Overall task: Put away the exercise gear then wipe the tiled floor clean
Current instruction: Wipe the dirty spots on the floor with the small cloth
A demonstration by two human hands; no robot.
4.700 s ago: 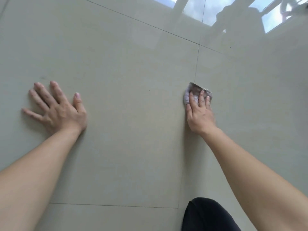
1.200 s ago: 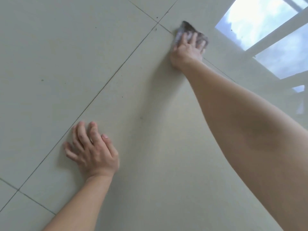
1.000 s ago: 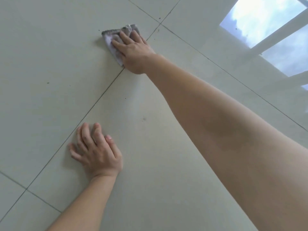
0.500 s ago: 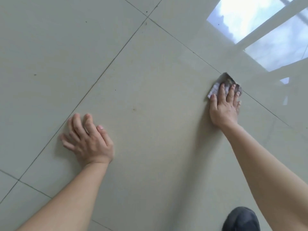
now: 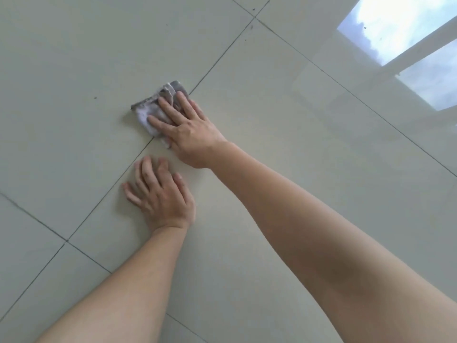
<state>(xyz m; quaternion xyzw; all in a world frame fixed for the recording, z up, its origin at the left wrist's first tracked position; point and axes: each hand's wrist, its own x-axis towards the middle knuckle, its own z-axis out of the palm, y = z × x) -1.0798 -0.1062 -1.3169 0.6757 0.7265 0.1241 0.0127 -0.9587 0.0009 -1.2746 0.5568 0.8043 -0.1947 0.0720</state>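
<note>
A crumpled grey cloth (image 5: 153,107) lies on the pale glossy tiled floor (image 5: 284,134), over a grout line. My right hand (image 5: 190,129) presses flat on the cloth, fingers spread over it and pointing up-left. My left hand (image 5: 160,194) rests palm down on the tile just below the cloth, fingers apart, holding nothing. No exercise gear is in view.
Dark grout lines cross the floor diagonally. A few small dark specks (image 5: 95,98) dot the tiles left of the cloth and near the top. A bright window reflection (image 5: 400,33) shines on the floor at the upper right.
My right hand has swept the cloth from the right side of the tile to the left, across to the grout line just above my left hand. The left hand stayed planted.
</note>
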